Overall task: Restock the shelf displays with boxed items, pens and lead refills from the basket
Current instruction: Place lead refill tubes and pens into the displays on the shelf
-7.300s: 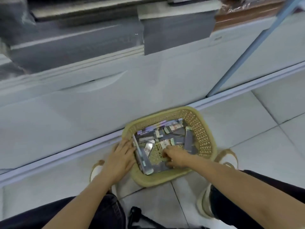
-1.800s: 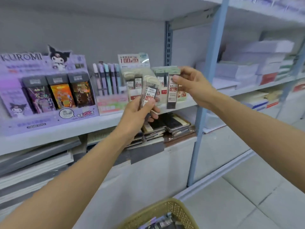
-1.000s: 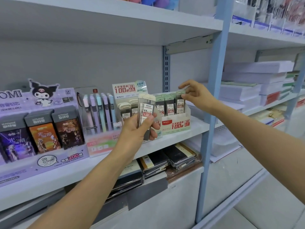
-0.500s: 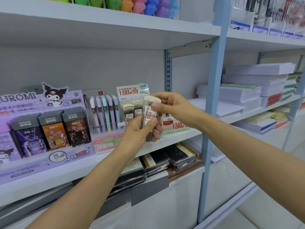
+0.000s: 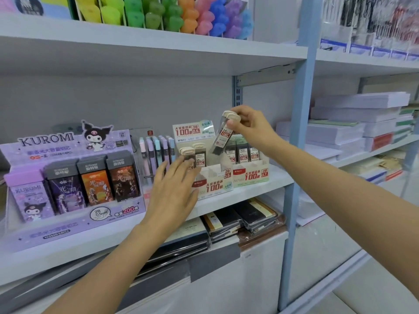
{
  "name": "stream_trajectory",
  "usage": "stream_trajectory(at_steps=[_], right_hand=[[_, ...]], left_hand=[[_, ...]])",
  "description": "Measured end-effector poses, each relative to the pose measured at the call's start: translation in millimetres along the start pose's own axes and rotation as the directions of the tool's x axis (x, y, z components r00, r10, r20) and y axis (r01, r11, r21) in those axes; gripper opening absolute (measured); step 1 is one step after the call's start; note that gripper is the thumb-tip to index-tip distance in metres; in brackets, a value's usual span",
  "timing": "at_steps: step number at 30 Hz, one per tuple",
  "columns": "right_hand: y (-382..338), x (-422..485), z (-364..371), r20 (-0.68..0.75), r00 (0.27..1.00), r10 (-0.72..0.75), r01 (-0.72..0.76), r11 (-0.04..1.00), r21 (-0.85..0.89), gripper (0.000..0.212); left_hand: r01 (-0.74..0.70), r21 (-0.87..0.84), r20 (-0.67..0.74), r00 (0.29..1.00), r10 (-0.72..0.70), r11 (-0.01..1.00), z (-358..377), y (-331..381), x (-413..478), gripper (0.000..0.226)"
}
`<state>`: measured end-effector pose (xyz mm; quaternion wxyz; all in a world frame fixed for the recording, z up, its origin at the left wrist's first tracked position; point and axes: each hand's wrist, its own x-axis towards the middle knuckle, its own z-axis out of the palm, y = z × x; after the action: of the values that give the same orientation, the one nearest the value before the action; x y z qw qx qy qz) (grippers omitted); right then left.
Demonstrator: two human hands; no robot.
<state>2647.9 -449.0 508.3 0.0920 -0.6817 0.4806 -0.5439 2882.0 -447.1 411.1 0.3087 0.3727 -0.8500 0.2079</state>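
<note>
Blue shelf post point(image 5: 302, 123) stands upright. Right of it, stacked white paper reams point(image 5: 353, 123). Low left of it, piled dark notebooks point(image 5: 244, 219). High left, rainbow-coloured plastic pieces point(image 5: 172, 14). High right, hanging packets point(image 5: 371, 23), blurry.

One lead tube point(image 5: 223, 135) pinched in my right hand point(image 5: 249, 128). Two standing tubes point(image 5: 200, 156) at fingertips of my left hand point(image 5: 172, 191), three 0.7 tubes point(image 5: 243, 154) below right hand. Four boxed packs point(image 5: 96, 182) left of left hand.

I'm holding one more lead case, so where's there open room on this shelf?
The 0.5 display box has empty slots right of its two standing cases. Bare shelf runs between the 0.7 display box and the blue post. Left of your left hand, pens and the Kuromi display crowd it.
</note>
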Motion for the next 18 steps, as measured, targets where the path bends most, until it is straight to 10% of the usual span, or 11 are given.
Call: stream_trajectory(at_steps=[18], right_hand=[[18, 22, 45, 0.203, 0.979, -0.008, 0.045, 0.983, -0.177, 0.035]], left_hand=[[0.044, 0.041, 0.000, 0.999, -0.044, 0.998, -2, -1, -8, 0.055]])
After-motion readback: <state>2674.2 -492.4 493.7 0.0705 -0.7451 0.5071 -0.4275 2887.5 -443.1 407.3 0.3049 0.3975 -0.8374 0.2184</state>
